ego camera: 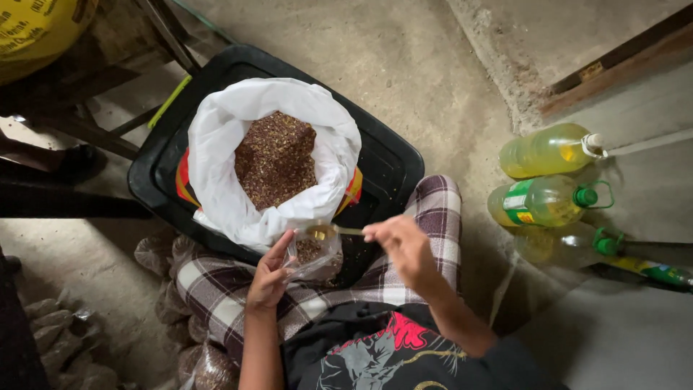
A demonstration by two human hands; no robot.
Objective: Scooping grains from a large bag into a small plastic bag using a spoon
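Seated person, viewed from above, portioning seed from a sack into a small bag. The left hand [268, 278] grasps a small clear plastic bag [312, 254], fingers curled about its near edge and holding its mouth upward; the bag is partly filled with reddish-brown grain and hangs just over the person's lap, touching the front rim of the black plastic tub lid [390, 162]. The right hand [404, 245] is clenched on the handle of a metal spoon [328, 231], thumb and fingers pinching the handle's end; the bowl of the spoon sits directly over the open mouth of the small bag, with the hand just to the right of it.

Behind the bag, a white sack [231, 144] stands open on the black lid, its top rolled down, showing a heap of the same reddish-brown grain [276, 159]. The person's lap is covered by a checked cloth [433, 217] in purple and white.

On the concrete floor [419, 65] at right, well apart from the hands, lie three plastic bottles of yellow liquid [545, 150]. At lower left, beside the person's knee, rest several filled small bags [58, 332]. A yellow bag [36, 29] shows at the upper left corner.
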